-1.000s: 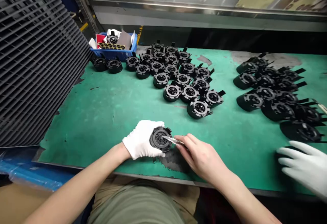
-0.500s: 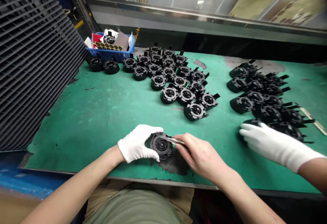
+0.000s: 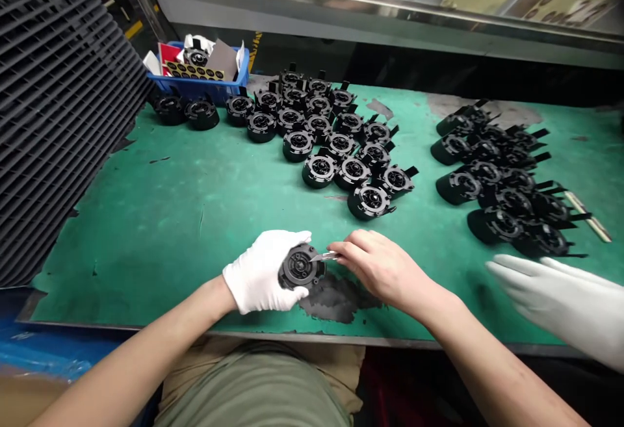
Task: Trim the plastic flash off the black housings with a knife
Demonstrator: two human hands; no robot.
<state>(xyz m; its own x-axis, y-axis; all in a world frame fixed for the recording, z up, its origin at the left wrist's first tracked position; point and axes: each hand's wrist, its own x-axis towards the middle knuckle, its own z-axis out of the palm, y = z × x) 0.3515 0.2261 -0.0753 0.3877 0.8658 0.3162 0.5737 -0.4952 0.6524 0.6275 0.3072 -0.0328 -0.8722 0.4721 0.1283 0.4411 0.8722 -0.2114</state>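
My left hand (image 3: 263, 271), in a white glove, grips a round black plastic part (image 3: 299, 266) by its side, thumb and fingers curled around it. The part is tilted so its ringed face with a central hub shows. My bare right hand (image 3: 377, 264) pinches a slim knife-like metal tool (image 3: 325, 256). Its pointed tip is at the face of the part, near the right rim; whether it touches cannot be made out. Beyond my hands stands a group of similar round black parts (image 3: 319, 170), several with upright tabs.
From the right reaches a co-worker's white-gloved hand (image 3: 550, 297), near another cluster of black parts (image 3: 497, 222). A light stick (image 3: 587, 216) lies beside them. At the back left is a blue bin (image 3: 195, 86) with papers. A black slatted stack (image 3: 58, 121) borders the green mat (image 3: 146, 238).
The black part has tilted in my left hand and shifted slightly left; the tool moved with it. The co-worker's gloved hand has drawn back from the right cluster toward the front edge.
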